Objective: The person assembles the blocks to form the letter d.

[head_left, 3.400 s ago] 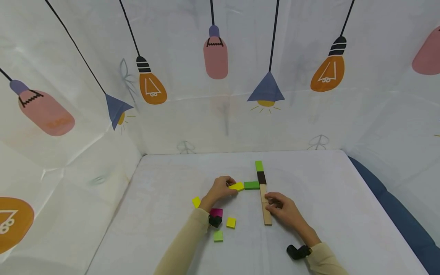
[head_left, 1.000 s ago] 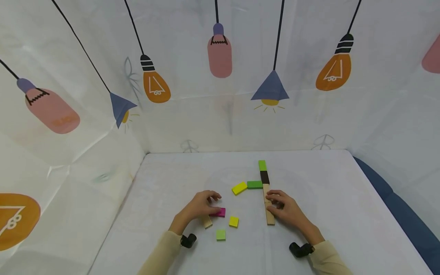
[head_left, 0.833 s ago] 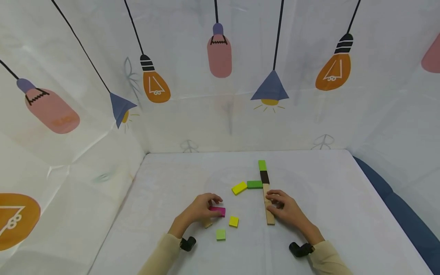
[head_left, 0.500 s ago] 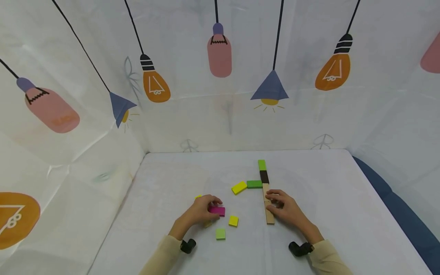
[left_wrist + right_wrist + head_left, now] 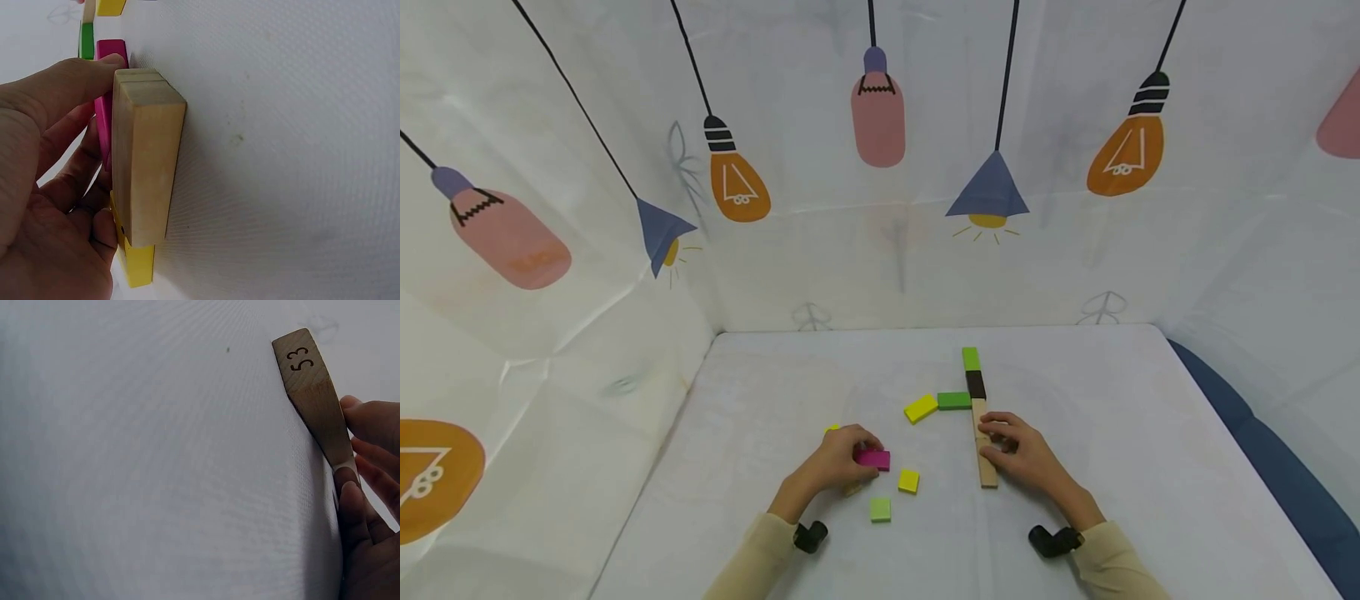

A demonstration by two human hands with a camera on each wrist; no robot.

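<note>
My left hand (image 5: 837, 458) pinches a magenta block (image 5: 874, 460) between thumb and fingers, low at the table. A plain wooden block (image 5: 150, 162) lies below that palm, with a yellow block (image 5: 139, 265) behind it in the left wrist view. My right hand (image 5: 1026, 450) rests with loosely bent fingers against a row of two natural wooden blocks (image 5: 987, 473); the nearer one bears a "53" on its end in the right wrist view. Its thumb and forefinger touch them, set apart along the row.
The row continues away from me with a dark brown block (image 5: 975, 384) and a light green block (image 5: 971, 358). A green block (image 5: 954, 401) branches left, followed by a slanted yellow block (image 5: 921, 408). A small yellow block (image 5: 908, 481) and a pale green block (image 5: 881, 509) lie nearer.
My left hand has left the slanted yellow block beside the green one, moved back toward me and left, and taken hold of the magenta block. The right hand has stayed at the wooden blocks.
</note>
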